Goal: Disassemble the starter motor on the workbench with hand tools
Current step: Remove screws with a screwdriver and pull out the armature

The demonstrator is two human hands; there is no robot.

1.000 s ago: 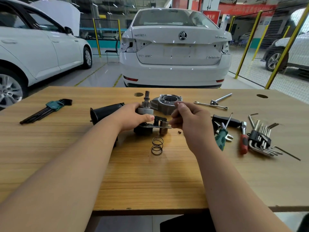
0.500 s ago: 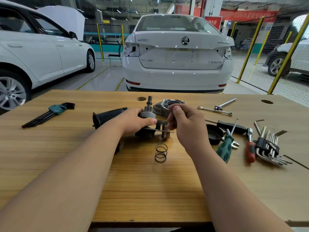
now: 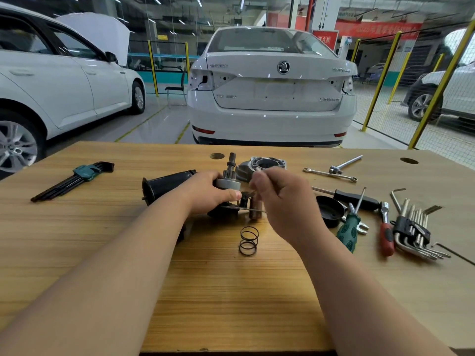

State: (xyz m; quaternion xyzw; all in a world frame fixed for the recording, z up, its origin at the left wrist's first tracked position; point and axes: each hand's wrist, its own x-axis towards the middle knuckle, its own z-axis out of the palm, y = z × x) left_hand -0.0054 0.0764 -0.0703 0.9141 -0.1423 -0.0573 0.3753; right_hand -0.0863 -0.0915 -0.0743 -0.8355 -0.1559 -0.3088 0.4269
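My left hand [image 3: 209,191] grips the starter's drive assembly [image 3: 227,182], a grey pinion clutch with its shaft pointing up, standing on the wooden workbench [image 3: 231,291]. Below it sit a flat lever and a small copper plunger [image 3: 255,210]. My right hand [image 3: 280,201] hovers just right of the pinion with fingers curled; it is blurred, and a thin metal piece seems pinched at its fingertips. The black motor housing [image 3: 164,186] lies behind my left wrist. The aluminium nose housing [image 3: 262,164] lies behind my hands. A loose coil spring [image 3: 248,240] rests in front.
Hex keys in a green holder [image 3: 77,177] lie far left. To the right are a black cap [image 3: 329,210], a green screwdriver [image 3: 349,228], a black screwdriver [image 3: 357,199], a red-handled tool [image 3: 385,233], a hex key set [image 3: 413,231], and a thin wrench [image 3: 330,174]. White cars stand beyond the bench.
My right hand has risen and drawn slightly right of the pinion, blurred with motion. My left hand keeps its hold on the drive assembly. The camera has tilted up a little.
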